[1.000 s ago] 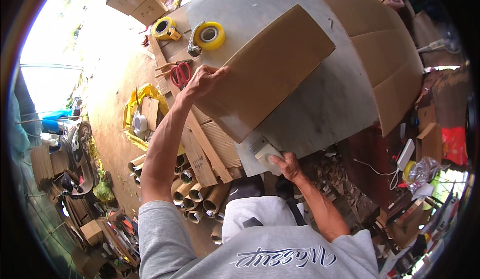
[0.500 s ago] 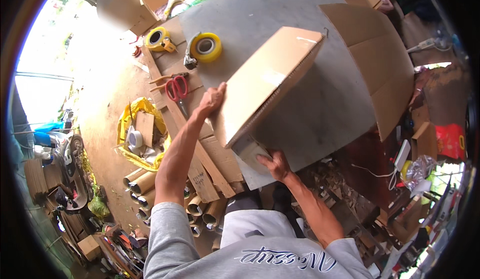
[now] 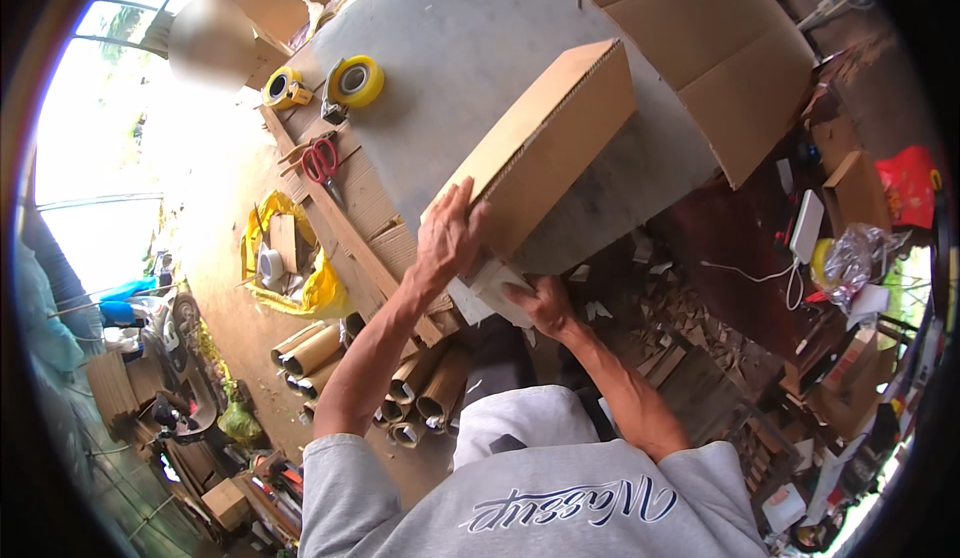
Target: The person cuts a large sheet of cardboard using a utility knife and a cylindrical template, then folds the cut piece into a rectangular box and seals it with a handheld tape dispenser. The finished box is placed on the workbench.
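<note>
A long, flat brown cardboard box point(image 3: 570, 143) stands tilted over the grey tabletop, running from near me to the far right. My left hand point(image 3: 450, 236) holds its near upper corner, fingers along the top face and thumb on the side. At the near end, my right hand point(image 3: 548, 308) grips a pale end flap point(image 3: 495, 286) with the thumb on top; its other fingers are partly hidden. Left of the box, a yellow tape roll in a dispenser point(image 3: 354, 81) lies on the table, near a second yellow tape roll point(image 3: 283, 88) and red-handled scissors point(image 3: 321, 161).
Large cardboard sheets point(image 3: 690, 43) cover the table's far right. Wooden strips point(image 3: 345, 220) line its left edge. A yellow bag point(image 3: 325, 288) and several cardboard tubes point(image 3: 440, 393) are on the floor at left. A white power strip point(image 3: 806, 228) with a cable lies at right.
The box has turned, so its brown long side faces me more. My left hand has shifted from its left edge to the near upper corner. My right hand stays at the near end.
</note>
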`<state>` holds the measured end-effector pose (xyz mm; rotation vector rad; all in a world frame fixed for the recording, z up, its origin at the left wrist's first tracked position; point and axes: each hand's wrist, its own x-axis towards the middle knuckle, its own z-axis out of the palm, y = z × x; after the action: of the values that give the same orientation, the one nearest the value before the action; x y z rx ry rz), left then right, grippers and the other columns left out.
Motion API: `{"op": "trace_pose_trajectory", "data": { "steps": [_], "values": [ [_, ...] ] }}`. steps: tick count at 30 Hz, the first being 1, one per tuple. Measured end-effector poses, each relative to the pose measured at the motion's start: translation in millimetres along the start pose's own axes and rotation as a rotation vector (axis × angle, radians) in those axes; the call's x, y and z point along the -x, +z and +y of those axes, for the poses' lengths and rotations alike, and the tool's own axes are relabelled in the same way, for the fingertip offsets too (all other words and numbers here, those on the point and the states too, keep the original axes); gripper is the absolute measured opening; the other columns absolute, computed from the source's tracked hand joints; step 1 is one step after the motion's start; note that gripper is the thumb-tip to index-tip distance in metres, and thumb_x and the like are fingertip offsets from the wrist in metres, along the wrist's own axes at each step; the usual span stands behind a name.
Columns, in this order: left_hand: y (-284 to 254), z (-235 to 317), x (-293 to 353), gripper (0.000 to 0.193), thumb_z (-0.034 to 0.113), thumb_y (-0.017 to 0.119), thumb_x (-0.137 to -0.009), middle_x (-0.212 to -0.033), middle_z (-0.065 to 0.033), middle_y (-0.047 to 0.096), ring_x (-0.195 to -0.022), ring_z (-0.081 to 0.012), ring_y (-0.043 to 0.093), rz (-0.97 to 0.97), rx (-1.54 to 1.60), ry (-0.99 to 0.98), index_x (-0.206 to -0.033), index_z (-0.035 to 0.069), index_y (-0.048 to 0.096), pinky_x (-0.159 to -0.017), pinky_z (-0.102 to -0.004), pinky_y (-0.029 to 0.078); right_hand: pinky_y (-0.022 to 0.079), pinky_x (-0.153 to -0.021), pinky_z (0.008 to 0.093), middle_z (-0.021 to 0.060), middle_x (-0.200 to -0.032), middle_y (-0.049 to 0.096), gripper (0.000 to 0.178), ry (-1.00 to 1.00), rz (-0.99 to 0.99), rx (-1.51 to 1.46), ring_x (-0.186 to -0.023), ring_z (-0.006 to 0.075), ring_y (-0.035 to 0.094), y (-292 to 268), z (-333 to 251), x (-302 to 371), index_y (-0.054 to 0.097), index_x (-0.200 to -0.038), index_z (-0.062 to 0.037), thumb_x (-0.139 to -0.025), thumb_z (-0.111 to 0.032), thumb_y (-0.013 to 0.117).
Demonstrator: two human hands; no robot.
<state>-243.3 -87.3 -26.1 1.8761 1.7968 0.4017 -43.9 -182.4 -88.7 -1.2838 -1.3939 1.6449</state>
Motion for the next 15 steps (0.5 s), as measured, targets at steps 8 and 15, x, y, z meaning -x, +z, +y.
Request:
{"op": "trace_pose_trajectory", "data": {
  "steps": [8,15],
  "values": [
    [-4,9,-2,0.048,0.045,0.055,-0.101,-0.112,-0.0236,0.07,-0.097,-0.0465,0.068,0.048,-0.142,-0.085,-0.131,0.008,0.06,-0.082,-0.0515,0.055,0.052,-0.072,0.0416,0.0226,-0.084,0.073,0.07,0.223,0.011,0.112,-0.079,0.031,0.071,-66,87,103,0.074,-0.098,0.0025,-0.084,-0.065,0.064],
    [-8,-7,-12,0.049,0.051,0.052,-0.102,-0.084,-0.0268,0.07,-0.084,-0.0487,0.068,0.072,-0.198,-0.128,-0.127,0.012,0.068,-0.075,-0.0546,0.055,0.045,-0.057,0.0389,0.0098,-0.06,0.062,0.07,0.324,-0.021,0.19,-0.061,0.0156,0.059,-79,84,116,0.071,-0.077,0.0047,-0.084,-0.065,0.065]
  ]
}}
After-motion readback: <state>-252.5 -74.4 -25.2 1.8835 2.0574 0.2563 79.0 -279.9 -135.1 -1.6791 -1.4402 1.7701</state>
